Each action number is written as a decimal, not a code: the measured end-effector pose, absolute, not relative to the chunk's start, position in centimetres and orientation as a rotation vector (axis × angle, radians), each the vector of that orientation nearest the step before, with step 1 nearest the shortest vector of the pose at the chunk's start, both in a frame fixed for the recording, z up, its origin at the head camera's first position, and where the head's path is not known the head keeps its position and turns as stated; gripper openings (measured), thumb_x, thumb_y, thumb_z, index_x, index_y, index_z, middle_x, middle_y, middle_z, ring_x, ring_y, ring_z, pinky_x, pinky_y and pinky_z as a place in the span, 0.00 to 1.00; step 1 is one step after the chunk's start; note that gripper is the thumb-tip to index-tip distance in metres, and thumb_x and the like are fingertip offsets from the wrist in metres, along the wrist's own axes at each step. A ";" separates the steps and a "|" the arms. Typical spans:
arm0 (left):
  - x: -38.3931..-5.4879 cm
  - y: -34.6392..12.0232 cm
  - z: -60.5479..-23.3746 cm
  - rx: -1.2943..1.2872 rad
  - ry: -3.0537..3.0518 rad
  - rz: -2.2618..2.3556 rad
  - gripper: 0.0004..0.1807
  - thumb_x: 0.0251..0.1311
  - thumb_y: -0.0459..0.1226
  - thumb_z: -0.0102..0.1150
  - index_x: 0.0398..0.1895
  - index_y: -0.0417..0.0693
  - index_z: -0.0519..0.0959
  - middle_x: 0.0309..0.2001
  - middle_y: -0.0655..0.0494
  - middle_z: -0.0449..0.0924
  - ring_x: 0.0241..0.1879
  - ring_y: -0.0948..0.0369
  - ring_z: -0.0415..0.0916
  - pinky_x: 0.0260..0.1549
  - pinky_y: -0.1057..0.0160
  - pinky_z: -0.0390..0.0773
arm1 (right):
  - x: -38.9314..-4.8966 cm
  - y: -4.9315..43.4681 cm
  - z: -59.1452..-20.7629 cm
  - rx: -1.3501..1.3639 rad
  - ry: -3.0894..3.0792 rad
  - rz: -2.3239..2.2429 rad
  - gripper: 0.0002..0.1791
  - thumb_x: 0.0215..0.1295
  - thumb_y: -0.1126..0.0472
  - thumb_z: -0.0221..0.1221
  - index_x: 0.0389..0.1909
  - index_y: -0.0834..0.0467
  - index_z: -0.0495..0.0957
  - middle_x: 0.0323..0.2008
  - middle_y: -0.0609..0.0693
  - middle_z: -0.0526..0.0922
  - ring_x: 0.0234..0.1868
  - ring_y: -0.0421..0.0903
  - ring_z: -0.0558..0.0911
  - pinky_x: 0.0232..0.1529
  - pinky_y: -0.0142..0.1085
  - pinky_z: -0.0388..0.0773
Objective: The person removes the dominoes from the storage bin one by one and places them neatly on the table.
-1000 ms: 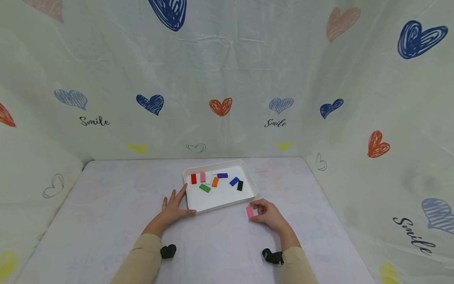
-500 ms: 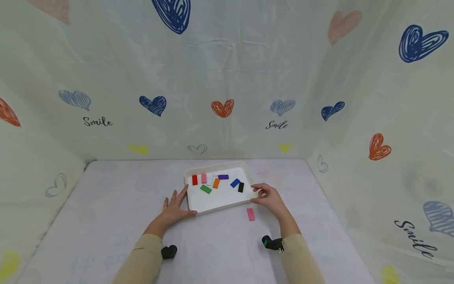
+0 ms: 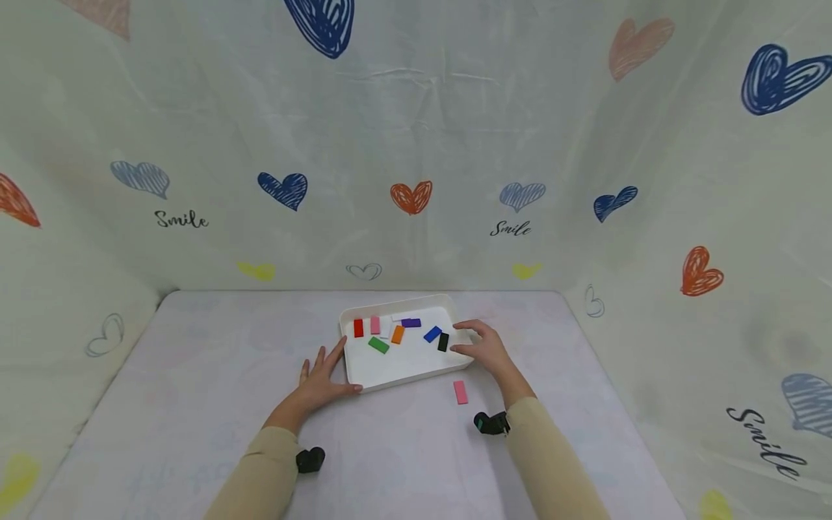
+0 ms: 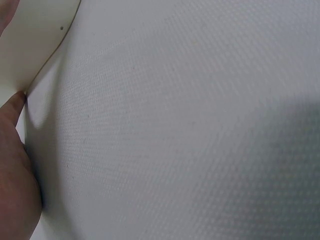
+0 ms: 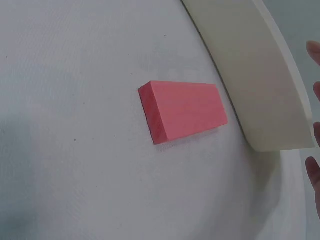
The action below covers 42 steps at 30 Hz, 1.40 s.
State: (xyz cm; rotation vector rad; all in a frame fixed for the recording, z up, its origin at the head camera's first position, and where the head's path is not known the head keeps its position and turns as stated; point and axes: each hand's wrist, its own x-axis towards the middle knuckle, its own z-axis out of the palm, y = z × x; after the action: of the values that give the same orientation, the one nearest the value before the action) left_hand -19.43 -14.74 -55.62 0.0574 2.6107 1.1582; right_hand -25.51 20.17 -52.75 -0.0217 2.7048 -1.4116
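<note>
A white rectangular tray (image 3: 409,361) holds several small coloured blocks. My left hand (image 3: 315,388) rests at its near left corner, thumb on the front rim and index finger along the left side. Over the tray's right rim is my right hand (image 3: 489,350), thumb and fingers apart and holding nothing. A black block (image 3: 443,341) lies just left of those fingertips, with a blue block (image 3: 432,334) touching or close beside it. Outside the tray, a pink block (image 3: 461,392) lies flat on the table; the right wrist view shows this pink block (image 5: 187,110) near the tray wall (image 5: 250,75).
Farther left in the tray are a red block (image 3: 358,328), another pink block (image 3: 375,325), a green block (image 3: 378,345), an orange block (image 3: 398,334), a purple block (image 3: 411,323) and white pieces. A heart-printed curtain (image 3: 455,245) hangs behind the table (image 3: 390,448).
My right hand has let go of the pink block, leaving it on the table, and moved up and left to the tray's right side. The left hand stays at the tray corner.
</note>
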 end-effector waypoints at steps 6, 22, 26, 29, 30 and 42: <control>-19.6 -14.8 -55.7 0.058 2.610 1.168 0.63 0.43 0.52 0.76 0.79 0.54 0.45 0.75 0.42 0.49 0.74 0.40 0.27 0.66 0.38 0.20 | -26.3 19.7 -53.5 -0.048 2.684 -1.405 0.24 0.52 0.62 0.73 0.52 0.53 0.82 0.60 0.52 0.77 0.68 0.56 0.64 0.68 0.58 0.57; -19.5 -14.6 -55.6 0.055 2.605 1.171 0.63 0.44 0.52 0.75 0.79 0.53 0.45 0.75 0.43 0.49 0.74 0.41 0.26 0.66 0.39 0.21 | -27.2 18.7 -54.5 -0.118 2.738 -1.261 0.25 0.49 0.60 0.75 0.51 0.52 0.84 0.58 0.55 0.78 0.66 0.59 0.67 0.67 0.56 0.59; -19.4 -14.6 -55.5 0.058 2.610 1.172 0.63 0.44 0.51 0.76 0.79 0.53 0.45 0.75 0.42 0.50 0.74 0.41 0.26 0.66 0.39 0.21 | -27.3 18.6 -54.8 -0.143 2.791 -1.195 0.24 0.48 0.60 0.76 0.49 0.54 0.84 0.56 0.55 0.79 0.65 0.59 0.68 0.67 0.55 0.60; -19.4 -14.5 -55.5 0.057 2.616 1.165 0.63 0.44 0.51 0.76 0.79 0.53 0.45 0.75 0.42 0.50 0.74 0.41 0.26 0.66 0.38 0.21 | -27.4 18.5 -54.9 -0.143 2.840 -1.114 0.22 0.48 0.59 0.76 0.46 0.54 0.84 0.53 0.53 0.80 0.64 0.59 0.69 0.67 0.56 0.60; -19.4 -14.5 -55.4 0.056 2.618 1.163 0.63 0.44 0.51 0.76 0.79 0.53 0.45 0.75 0.42 0.50 0.74 0.41 0.26 0.66 0.38 0.21 | -27.4 18.4 -54.9 -0.138 2.851 -1.089 0.21 0.47 0.59 0.76 0.45 0.54 0.83 0.52 0.53 0.80 0.63 0.59 0.69 0.66 0.56 0.60; -19.5 -14.6 -55.7 0.041 2.610 1.152 0.63 0.44 0.52 0.75 0.79 0.54 0.44 0.76 0.43 0.48 0.74 0.41 0.26 0.66 0.39 0.20 | -27.6 17.9 -54.8 -0.103 2.883 -0.954 0.20 0.49 0.60 0.75 0.44 0.52 0.81 0.53 0.55 0.79 0.60 0.59 0.70 0.63 0.56 0.65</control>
State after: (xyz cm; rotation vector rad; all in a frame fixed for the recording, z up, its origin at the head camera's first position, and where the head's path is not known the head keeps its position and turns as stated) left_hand -19.54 -14.59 -55.67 0.0415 2.6101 1.1525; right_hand -27.56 17.91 -54.85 -0.1025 2.8829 -0.9545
